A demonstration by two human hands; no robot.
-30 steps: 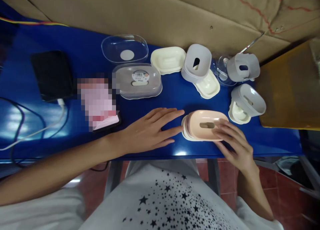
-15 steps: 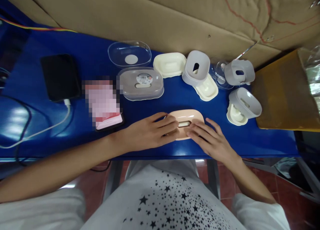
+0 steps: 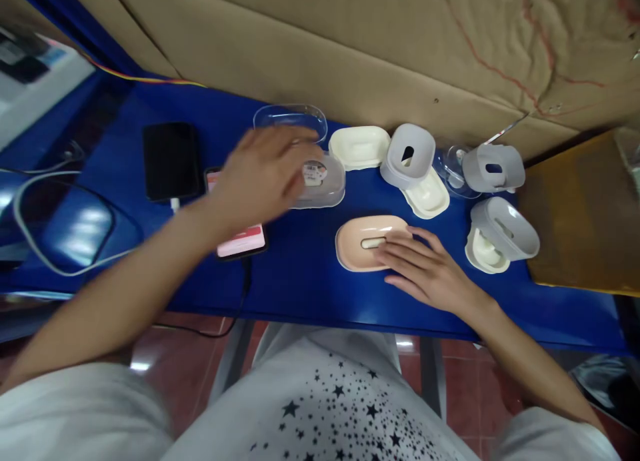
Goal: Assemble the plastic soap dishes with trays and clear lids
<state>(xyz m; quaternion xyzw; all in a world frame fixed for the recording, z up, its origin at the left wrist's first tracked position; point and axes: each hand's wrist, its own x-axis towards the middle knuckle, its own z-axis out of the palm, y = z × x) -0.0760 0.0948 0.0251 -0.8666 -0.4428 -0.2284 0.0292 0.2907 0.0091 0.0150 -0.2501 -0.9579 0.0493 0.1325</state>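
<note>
A peach oval dish [image 3: 354,242] with a slot in its middle, showing a pale piece, lies on the blue table near its front edge. My right hand [image 3: 425,267] rests over the dish's right end, fingers stretched out. My left hand [image 3: 265,174], blurred by motion, is above the back left of the table with fingers reaching forward. Under and beside it lie a clear oval lid [image 3: 316,117] and a clear-covered oval box [image 3: 327,191] with a round label. I cannot tell whether the left hand touches either; nothing shows in its grasp.
A cream tray [image 3: 350,146] and several grey cups [image 3: 415,147] stand along the back and right, some on cream pieces. A cardboard box [image 3: 585,214] borders the right side. On the left are a phone [image 3: 243,244], partly covered by my arm, and a black device [image 3: 170,161] with a white cable.
My left hand has left the peach dish and moved back and left over the clear oval pieces. My right hand stays at the dish. The view has shifted left.
</note>
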